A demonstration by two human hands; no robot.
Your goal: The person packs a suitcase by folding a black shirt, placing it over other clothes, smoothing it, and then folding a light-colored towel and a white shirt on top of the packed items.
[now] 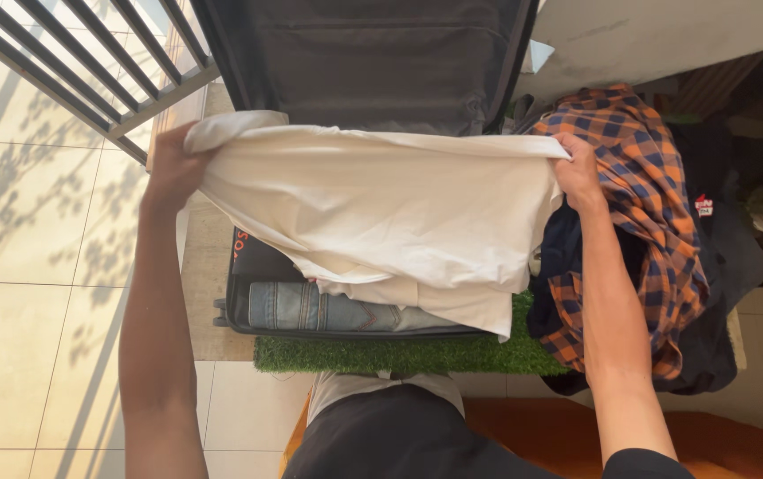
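A cream-white garment [381, 208] is stretched flat between both hands above an open dark suitcase [373, 62]. My left hand [171, 168] grips its left end and my right hand [577, 173] pinches its right edge. The cloth hangs folded over itself and hides most of the suitcase's lower half. Rolled blue jeans [310, 309] lie in the suitcase along its near wall [238, 266], just below the cloth's hanging edge.
An orange and navy plaid shirt [648, 195] lies on a pile of dark clothes [727, 257] right of the suitcase. A green grass mat [399, 355] lies under the case. A dark metal railing [89, 71] runs at the top left above pale floor tiles [35, 293].
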